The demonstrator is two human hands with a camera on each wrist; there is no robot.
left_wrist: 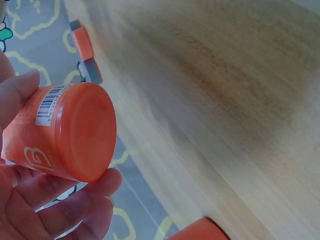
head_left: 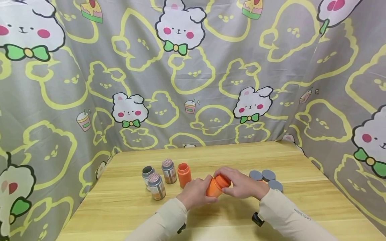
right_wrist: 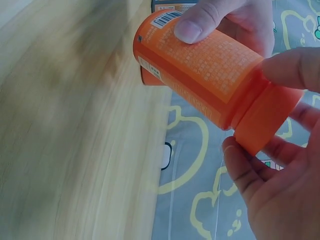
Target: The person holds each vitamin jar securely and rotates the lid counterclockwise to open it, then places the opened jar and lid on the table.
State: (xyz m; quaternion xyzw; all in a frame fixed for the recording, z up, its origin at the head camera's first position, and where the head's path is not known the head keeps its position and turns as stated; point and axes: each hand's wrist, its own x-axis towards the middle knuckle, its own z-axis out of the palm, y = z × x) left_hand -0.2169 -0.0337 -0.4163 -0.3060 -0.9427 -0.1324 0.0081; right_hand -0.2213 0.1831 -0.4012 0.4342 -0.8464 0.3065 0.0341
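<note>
Over the middle of the table, my left hand (head_left: 196,194) holds an orange bottle (head_left: 214,188) round its body, tilted with its base toward the left wrist camera. A barcode and pale print show on its label. My right hand (head_left: 241,183) grips the bottle's orange cap (right_wrist: 267,117) between thumb and fingers, and the cap sits on the neck. To the left of the hands stands a second orange bottle (head_left: 184,176) with no cap on its mouth.
Left of that are an open-mouthed grey bottle (head_left: 147,173) and two grey bottles (head_left: 157,190) with pinkish patterned tops. Three grey lids (head_left: 275,185) lie at the right, an orange lid (head_left: 263,181) partly hidden among them. Patterned curtains (head_left: 193,127) surround the wooden table (head_left: 126,211).
</note>
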